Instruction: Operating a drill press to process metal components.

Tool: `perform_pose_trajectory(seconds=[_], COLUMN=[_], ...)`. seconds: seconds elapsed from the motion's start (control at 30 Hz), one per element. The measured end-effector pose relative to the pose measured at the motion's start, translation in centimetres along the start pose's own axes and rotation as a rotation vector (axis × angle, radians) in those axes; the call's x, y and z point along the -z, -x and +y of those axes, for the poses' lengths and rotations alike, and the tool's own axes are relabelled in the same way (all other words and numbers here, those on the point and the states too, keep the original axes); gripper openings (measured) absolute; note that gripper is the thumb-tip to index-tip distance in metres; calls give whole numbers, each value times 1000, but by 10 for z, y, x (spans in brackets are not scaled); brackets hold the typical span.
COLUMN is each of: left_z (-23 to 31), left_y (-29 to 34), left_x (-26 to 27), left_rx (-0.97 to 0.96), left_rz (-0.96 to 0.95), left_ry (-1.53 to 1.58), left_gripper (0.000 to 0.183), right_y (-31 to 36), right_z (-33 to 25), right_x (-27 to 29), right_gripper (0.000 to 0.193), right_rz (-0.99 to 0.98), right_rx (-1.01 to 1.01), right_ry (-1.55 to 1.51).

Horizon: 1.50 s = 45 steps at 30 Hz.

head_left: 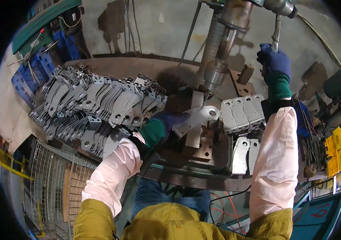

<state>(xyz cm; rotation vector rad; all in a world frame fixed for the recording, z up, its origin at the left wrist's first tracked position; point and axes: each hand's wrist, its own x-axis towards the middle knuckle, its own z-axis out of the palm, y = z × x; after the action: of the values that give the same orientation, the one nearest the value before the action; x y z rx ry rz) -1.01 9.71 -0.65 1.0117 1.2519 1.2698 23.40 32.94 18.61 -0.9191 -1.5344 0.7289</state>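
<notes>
My left hand (171, 121), in a dark blue glove, is closed on the near left end of a curved grey metal bracket (196, 117). This bracket lies across a steel bar fixture (194, 138) under the drill press chuck (214, 75). A thin drill bit comes down from the chuck to the bracket; I cannot tell whether it touches. Raised at the upper right, my right hand (275, 64) is wrapped round the drill press lever (276, 34). Both forearms wear pink sleeves with green cuffs.
Large stacks of similar brackets (98, 100) cover the bench's left side. Right of the fixture stand rows of brackets (242, 114), with two more brackets (240, 156) nearer me. A wire cage (52, 176) is at lower left, yellow bins (335, 150) at far right.
</notes>
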Motion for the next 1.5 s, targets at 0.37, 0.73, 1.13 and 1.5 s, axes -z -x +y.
perform_pose_trajectory(seconds=[0.37,0.73,1.13,1.5], left_z=[-35,-47,-60,-36], left_y=[-19,-2,3,10], left_x=[22,10,6,-3], left_rx=[-203,-326,-358,-80], left_rz=[-96,53,-10,115], left_ry=[-325,-294,238,494], left_gripper=[40,31,28,20], right_y=[-36,-47,-49,-35], right_z=[17,28,30,21], right_x=[-25,-24,-31,-37], right_gripper=[40,46,49,48], right_rz=[318,381,402,339], right_rx=[144,386,271,286], right_ry=[380,455,294,190])
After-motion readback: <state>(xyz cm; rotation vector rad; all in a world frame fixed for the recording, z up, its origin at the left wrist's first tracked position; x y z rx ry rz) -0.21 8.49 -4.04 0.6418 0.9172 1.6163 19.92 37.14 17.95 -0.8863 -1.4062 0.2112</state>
